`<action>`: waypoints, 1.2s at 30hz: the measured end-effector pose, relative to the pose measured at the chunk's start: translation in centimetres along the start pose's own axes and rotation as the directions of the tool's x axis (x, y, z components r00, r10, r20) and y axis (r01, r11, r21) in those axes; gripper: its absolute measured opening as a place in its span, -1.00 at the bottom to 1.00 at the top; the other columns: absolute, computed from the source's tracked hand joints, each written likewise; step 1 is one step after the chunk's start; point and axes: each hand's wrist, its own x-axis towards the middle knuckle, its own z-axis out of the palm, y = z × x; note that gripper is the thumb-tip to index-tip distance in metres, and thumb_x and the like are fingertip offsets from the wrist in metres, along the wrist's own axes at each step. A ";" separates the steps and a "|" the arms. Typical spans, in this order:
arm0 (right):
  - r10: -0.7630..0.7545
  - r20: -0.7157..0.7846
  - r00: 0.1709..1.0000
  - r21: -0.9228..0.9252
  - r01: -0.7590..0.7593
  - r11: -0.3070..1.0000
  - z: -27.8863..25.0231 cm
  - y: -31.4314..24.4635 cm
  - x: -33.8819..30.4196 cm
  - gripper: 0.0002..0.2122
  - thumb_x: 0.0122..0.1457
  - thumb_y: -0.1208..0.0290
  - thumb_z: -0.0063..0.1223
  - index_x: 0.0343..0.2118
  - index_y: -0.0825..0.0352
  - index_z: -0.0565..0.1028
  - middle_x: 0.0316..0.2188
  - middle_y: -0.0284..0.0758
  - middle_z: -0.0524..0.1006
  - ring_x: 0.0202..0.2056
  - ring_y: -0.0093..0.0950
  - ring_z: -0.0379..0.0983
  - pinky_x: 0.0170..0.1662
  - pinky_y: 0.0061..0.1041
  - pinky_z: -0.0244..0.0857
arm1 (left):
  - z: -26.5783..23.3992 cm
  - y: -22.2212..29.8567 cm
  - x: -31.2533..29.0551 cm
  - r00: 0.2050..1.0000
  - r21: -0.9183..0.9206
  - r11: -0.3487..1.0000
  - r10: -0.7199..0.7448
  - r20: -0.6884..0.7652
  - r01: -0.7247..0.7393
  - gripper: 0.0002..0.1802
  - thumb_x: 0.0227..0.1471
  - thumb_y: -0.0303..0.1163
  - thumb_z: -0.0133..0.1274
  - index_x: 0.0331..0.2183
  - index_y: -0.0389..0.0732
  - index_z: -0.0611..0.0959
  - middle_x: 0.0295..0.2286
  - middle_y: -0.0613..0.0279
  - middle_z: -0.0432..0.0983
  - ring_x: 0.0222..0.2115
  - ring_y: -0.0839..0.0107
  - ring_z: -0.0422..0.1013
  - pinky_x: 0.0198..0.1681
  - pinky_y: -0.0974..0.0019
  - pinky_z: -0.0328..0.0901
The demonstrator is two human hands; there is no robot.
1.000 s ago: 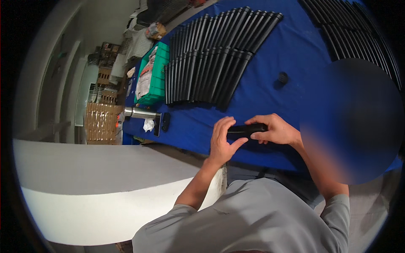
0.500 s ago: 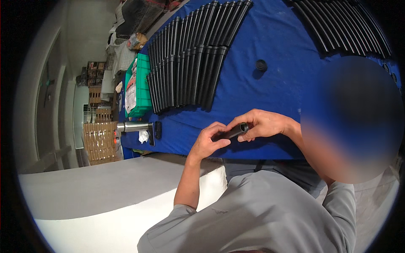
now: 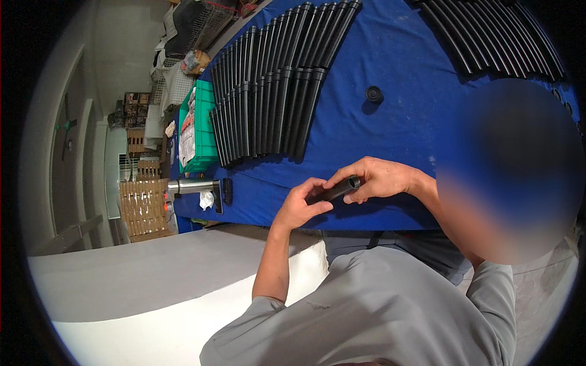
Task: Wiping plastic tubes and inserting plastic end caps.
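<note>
Near the front edge of the blue-covered table, both my hands hold a black tube (image 3: 336, 191) with an open, hollow end facing up to the right. My left hand (image 3: 299, 206) is closed around its lower left part, thumb along the near side. My right hand (image 3: 383, 179) grips it close to the open end, with the thumb below and the fingers reaching over the far side toward my left fingers. The tube's left end is hidden in my left hand. A small round black cap (image 3: 374, 94) lies alone on the cloth beyond my hands.
Long black tubes (image 3: 268, 97) lie in overlapping rows at the far left; more tubes (image 3: 488, 39) lie far right. A green crate (image 3: 206, 131) holding papers stands left, near a silver cylindrical device (image 3: 194, 186) and crumpled white tissue (image 3: 206, 200). A blurred round patch covers the right.
The tube has turned slightly, and a little more of its side shows between my hands. My grip looks the same. The whole view has shifted a little.
</note>
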 end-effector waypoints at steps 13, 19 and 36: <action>-0.043 -0.021 0.999 -0.011 0.042 0.999 -0.3 -0.2 -0.8 -0.60 0.13 0.49 0.19 0.08 0.22 0.51 -0.45 -0.38 0.54 -0.48 -0.59 0.42 -0.34 -0.54 0.37 | 0.4 0.0 0.6 0.993 -0.123 0.989 -0.065 0.097 0.077 -0.54 -0.05 -0.22 0.32 -0.17 -0.30 0.62 -0.34 0.27 0.55 -0.29 0.50 0.42 -0.15 0.38 0.32; -0.162 0.015 0.987 -0.033 0.163 0.986 0.2 0.4 0.7 -0.56 0.10 0.43 0.23 0.08 0.30 0.48 -0.46 -0.32 0.54 -0.48 -0.54 0.43 -0.36 -0.49 0.35 | 0.6 -1.0 -0.5 0.985 0.052 0.996 0.084 -0.153 -0.077 -0.59 -0.22 -0.43 0.39 -0.26 -0.30 0.62 -0.38 0.31 0.51 -0.34 0.50 0.42 -0.23 0.40 0.31; -0.154 -0.174 0.973 -0.202 0.117 0.972 0.4 0.8 0.3 -0.60 0.08 0.43 0.14 0.00 0.43 0.47 -0.57 -0.25 0.55 -0.60 -0.46 0.51 -0.49 -0.43 0.40 | 3.0 -2.1 -0.7 0.959 -0.832 0.550 -0.269 -0.087 0.079 -0.61 0.24 -0.09 0.03 -0.23 -0.28 0.57 -0.24 0.05 0.61 -0.30 0.32 0.57 -0.43 0.37 0.47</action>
